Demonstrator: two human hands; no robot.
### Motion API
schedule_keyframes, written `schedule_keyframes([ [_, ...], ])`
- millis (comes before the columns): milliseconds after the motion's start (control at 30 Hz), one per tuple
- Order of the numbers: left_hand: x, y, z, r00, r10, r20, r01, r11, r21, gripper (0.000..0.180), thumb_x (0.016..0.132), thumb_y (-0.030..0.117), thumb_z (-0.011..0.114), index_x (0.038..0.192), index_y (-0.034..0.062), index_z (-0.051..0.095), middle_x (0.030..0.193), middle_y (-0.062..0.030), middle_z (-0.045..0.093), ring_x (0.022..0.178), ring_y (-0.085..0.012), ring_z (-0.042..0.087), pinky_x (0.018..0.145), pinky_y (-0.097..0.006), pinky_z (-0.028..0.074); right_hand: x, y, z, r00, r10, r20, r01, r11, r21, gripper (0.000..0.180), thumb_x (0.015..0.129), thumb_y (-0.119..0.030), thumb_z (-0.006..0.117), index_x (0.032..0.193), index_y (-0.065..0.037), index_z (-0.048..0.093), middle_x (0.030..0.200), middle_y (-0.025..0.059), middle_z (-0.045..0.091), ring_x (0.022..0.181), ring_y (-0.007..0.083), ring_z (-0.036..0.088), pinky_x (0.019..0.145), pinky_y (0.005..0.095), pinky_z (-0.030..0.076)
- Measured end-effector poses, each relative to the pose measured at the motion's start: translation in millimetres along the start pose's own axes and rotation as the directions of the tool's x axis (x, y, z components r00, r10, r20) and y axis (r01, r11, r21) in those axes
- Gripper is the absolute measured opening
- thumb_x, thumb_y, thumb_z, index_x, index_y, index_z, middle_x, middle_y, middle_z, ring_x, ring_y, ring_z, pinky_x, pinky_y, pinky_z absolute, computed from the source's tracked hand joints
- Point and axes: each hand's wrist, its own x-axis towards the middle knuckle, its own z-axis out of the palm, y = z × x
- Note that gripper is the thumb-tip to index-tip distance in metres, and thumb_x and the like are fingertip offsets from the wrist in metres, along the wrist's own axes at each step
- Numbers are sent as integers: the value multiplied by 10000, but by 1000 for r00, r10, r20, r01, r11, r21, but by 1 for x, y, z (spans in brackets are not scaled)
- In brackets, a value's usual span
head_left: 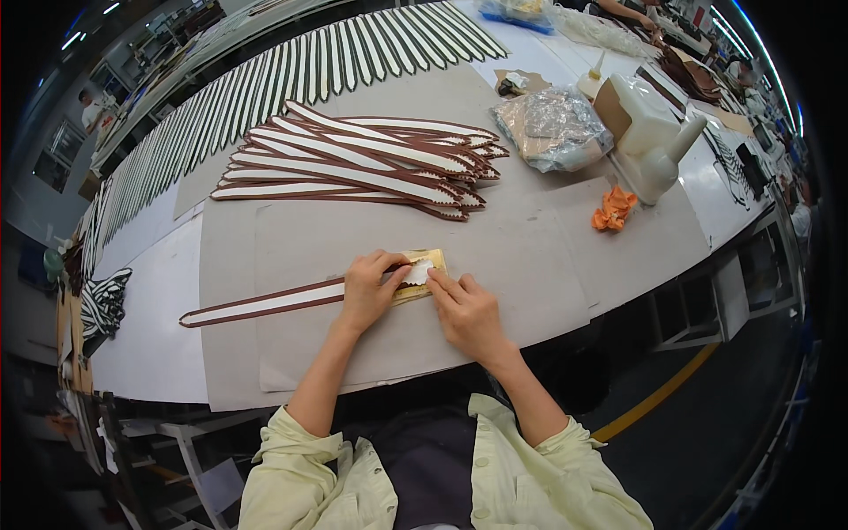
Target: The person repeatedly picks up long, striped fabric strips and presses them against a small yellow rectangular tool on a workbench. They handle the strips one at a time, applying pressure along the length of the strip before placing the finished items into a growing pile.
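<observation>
A long brown strap with a white middle (pixel 265 306) lies across the grey sheet, its pointed end to the left. Its right end rests on a small yellow block (pixel 439 259). My left hand (pixel 371 287) is closed on the strap near that end, thumb and fingertips pinching its edge. At the block's right side, my right hand (pixel 468 314) has its fingers bent and closed at the strap's scalloped end. What those right fingertips hold, if anything, is too small to make out. Beyond my hands lies a pile of similar brown and white straps (pixel 353 163).
Dark-edged white strips (pixel 353 57) lie in a long row along the far side. At right are a clear plastic bag (pixel 555 128), a cut-open white jug (pixel 645 132), a small bottle (pixel 591 79) and a crumpled orange piece (pixel 614 209). Bundled striped strips (pixel 106 302) hang at the left edge.
</observation>
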Motion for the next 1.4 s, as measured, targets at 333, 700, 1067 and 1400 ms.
schedule_keyframes([
  [333,0,-4,2,1000,20,5,-19,1000,-10,85,906,154,746,972,102,738,898,-48,717,754,-268,620,726,-374,450,-6,2,10,993,-108,44,112,988,-103,410,777,-39,633,1161,99,678,1309,175,647,931,277,608,745,368,502],
  [700,1,-3,3,999,46,21,-47,999,21,74,916,155,737,969,103,728,890,-40,709,743,-249,610,720,-365,428,-9,-1,13,991,-117,67,129,969,-209,454,774,-58,632,1190,121,653,1346,235,622,948,282,599,762,368,464],
  [1067,1,3,-13,985,68,161,-78,995,55,308,893,252,783,1142,94,693,1062,-81,689,867,-289,644,837,-393,487,-10,-10,18,999,20,36,-11,975,-222,474,776,-60,661,1235,52,624,1347,142,611,987,277,560,867,420,416],
  [1400,21,7,-49,840,-72,537,26,995,92,496,865,238,823,1287,58,636,1159,-144,678,1059,-340,675,904,-409,542,-6,-11,18,999,38,-24,-42,981,-190,416,813,-46,666,1219,39,636,1302,107,643,956,272,545,862,427,407],
])
